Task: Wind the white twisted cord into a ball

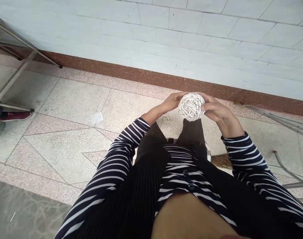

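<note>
A round white ball of wound cord (191, 107) with thin dark streaks is held up in front of my knees. My left hand (173, 101) grips it from the left, its fingers curling behind the far side. From the right, my right hand (214, 109) wraps around the ball, with the thumb pressed on its near face. The fingertips behind the ball are partly hidden. A short loose strand (167, 117) shows just left of the ball, under my left wrist.
A tiled white wall (166, 43) with a brown base strip runs ahead. A metal-legged frame (17, 73) and a person's red shoe (15, 115) are at left. A white paper scrap (97, 117) lies on the floor. Metal tubes (278, 116) and broom bristles (221, 161) are at right.
</note>
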`<state>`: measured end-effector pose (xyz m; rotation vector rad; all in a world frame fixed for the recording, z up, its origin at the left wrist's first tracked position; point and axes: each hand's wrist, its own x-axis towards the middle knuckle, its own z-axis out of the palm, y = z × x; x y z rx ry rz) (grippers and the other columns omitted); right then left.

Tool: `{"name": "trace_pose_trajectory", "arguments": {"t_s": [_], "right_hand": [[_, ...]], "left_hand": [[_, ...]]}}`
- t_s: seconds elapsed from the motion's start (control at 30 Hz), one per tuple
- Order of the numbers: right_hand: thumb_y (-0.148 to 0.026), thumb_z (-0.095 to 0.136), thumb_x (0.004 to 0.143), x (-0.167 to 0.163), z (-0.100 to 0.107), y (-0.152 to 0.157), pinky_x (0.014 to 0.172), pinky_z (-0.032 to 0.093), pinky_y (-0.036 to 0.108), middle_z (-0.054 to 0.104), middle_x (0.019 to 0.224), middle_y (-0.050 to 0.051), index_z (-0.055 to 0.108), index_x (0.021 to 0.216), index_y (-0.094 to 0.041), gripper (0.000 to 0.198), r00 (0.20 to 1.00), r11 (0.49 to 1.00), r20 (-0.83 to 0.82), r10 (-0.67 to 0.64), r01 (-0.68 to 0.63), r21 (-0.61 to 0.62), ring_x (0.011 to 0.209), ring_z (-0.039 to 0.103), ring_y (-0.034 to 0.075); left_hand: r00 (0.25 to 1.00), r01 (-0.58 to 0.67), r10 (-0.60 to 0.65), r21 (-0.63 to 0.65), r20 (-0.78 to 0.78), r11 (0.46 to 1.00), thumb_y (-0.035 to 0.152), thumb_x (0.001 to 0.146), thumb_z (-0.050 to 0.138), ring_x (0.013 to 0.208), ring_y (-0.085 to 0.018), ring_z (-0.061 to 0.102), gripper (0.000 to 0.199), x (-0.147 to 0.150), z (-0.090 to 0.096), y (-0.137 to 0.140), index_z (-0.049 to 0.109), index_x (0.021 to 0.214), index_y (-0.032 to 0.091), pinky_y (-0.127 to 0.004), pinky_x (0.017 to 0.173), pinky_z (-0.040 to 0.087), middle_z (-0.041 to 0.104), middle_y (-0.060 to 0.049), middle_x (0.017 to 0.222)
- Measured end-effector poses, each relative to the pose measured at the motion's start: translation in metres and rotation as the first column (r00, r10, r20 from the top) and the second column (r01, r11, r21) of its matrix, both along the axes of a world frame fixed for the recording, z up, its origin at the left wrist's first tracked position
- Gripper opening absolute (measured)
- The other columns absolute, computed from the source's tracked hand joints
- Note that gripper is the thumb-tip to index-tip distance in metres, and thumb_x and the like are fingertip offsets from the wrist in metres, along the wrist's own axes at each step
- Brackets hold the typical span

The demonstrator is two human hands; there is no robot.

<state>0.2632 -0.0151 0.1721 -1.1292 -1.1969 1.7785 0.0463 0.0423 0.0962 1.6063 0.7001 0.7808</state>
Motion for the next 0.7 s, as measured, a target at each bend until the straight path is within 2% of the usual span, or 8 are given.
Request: {"name": "trace_pose_trajectory", "arguments": {"t_s": [0.1,0.23,0.37,0.43,0.5,0.57,0.7], "right_hand": [[-0.024,0.096,0.053,0.000,0.002,-0.003,0.101,0.059,0.043,0.076,0.123,0.005,0.075,0.118,-0.027,0.069,0.999,0.999,-0.019,0.048,-0.048,-0.012,0.112,0.069,0.028],[-0.025,0.099,0.051,0.002,-0.004,-0.005,0.103,0.058,0.044,0.076,0.123,0.005,0.074,0.124,-0.028,0.077,0.999,0.999,-0.036,0.023,-0.025,-0.046,0.115,0.069,0.029],[-0.028,0.101,0.048,0.000,-0.015,-0.008,0.094,0.060,0.040,0.077,0.111,0.004,0.076,0.118,-0.026,0.074,0.998,0.995,-0.032,0.062,-0.065,-0.082,0.103,0.070,0.026],[-0.027,0.103,0.046,-0.003,-0.015,-0.011,0.090,0.060,0.036,0.077,0.108,0.003,0.077,0.114,-0.025,0.072,0.996,0.993,-0.040,0.078,-0.081,-0.082,0.099,0.070,0.024],[-0.028,0.104,0.047,-0.007,-0.012,-0.015,0.090,0.061,0.034,0.077,0.109,0.002,0.077,0.115,-0.027,0.073,0.995,0.997,-0.077,0.071,-0.074,-0.038,0.100,0.071,0.023],[-0.031,0.104,0.049,-0.009,-0.006,-0.016,0.090,0.062,0.035,0.077,0.112,0.002,0.077,0.116,-0.028,0.072,0.991,0.997,-0.116,0.072,-0.069,0.034,0.104,0.073,0.024],[-0.036,0.103,0.053,-0.004,0.008,-0.015,0.095,0.066,0.045,0.078,0.119,0.006,0.075,0.113,-0.026,0.066,0.991,0.994,-0.128,0.024,-0.010,0.113,0.119,0.073,0.033]], "left_hand": [[0.999,-0.039,0.039,0.030,-0.011,0.999,0.048,0.096,0.080,0.112,-0.026,0.078,0.032,-0.008,0.001,-0.001,0.085,0.110,0.019,-0.047,0.106,0.059,0.084,-0.011,0.113],[0.969,-0.204,0.224,0.175,-0.104,0.963,0.051,0.106,0.066,0.103,-0.022,0.077,0.034,-0.027,0.020,0.008,0.083,0.098,0.022,-0.041,0.102,0.060,0.084,-0.007,0.101],[0.900,-0.314,0.400,0.379,-0.172,0.870,0.051,0.111,0.058,0.118,-0.024,0.073,0.037,-0.039,0.046,0.024,0.081,0.101,0.024,-0.047,0.120,0.050,0.082,-0.007,0.110],[0.885,-0.306,0.424,0.448,-0.192,0.840,0.050,0.111,0.058,0.123,-0.023,0.071,0.033,-0.038,0.048,0.031,0.080,0.107,0.026,-0.050,0.131,0.040,0.081,-0.006,0.115],[0.883,-0.267,0.415,0.493,-0.219,0.828,0.048,0.112,0.056,0.124,-0.022,0.071,0.031,-0.033,0.040,0.034,0.078,0.110,0.026,-0.052,0.138,0.030,0.080,-0.004,0.116],[0.880,-0.219,0.397,0.519,-0.262,0.826,0.045,0.113,0.055,0.122,-0.022,0.072,0.030,-0.026,0.025,0.033,0.078,0.111,0.025,-0.053,0.140,0.026,0.081,-0.004,0.116],[0.869,-0.156,0.360,0.500,-0.341,0.851,0.035,0.112,0.054,0.112,-0.023,0.075,0.029,-0.015,-0.014,0.020,0.079,0.103,0.021,-0.052,0.135,0.033,0.084,-0.006,0.113]]}}
